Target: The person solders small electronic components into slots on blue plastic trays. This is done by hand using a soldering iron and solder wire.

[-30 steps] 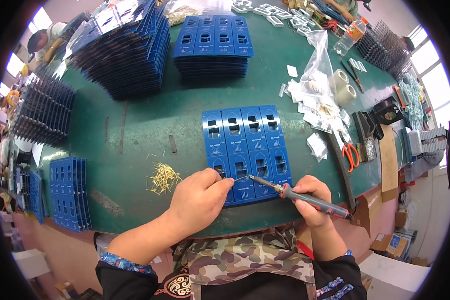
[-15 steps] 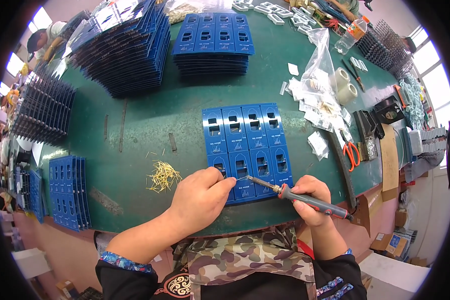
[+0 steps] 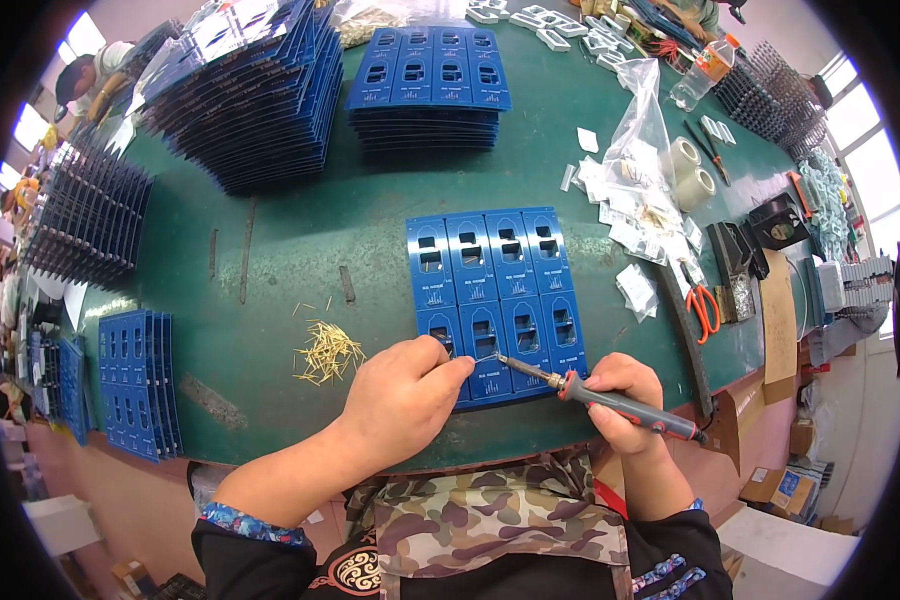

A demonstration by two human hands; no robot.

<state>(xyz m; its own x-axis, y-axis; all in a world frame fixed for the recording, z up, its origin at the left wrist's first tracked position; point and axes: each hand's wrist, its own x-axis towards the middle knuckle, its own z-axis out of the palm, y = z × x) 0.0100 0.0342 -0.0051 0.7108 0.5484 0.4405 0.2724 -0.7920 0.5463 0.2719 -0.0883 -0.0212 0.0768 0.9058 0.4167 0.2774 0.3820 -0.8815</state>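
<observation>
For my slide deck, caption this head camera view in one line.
Right hand touches a soldering iron to a blue circuit board panel; left hand steadies beside it.

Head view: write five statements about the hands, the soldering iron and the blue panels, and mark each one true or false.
1. The right hand holds a soldering iron. True.
2. The iron's tip points toward the person's right. False: it points left, toward the left hand.
3. The left hand rests at the near edge of the blue circuit board panel lying flat on the green table. True.
4. A small heap of brass pins lies to the right of that panel. False: it lies to its left.
5. The orange-handled scissors are in the left hand. False: they lie on the table, right of the panel.
</observation>
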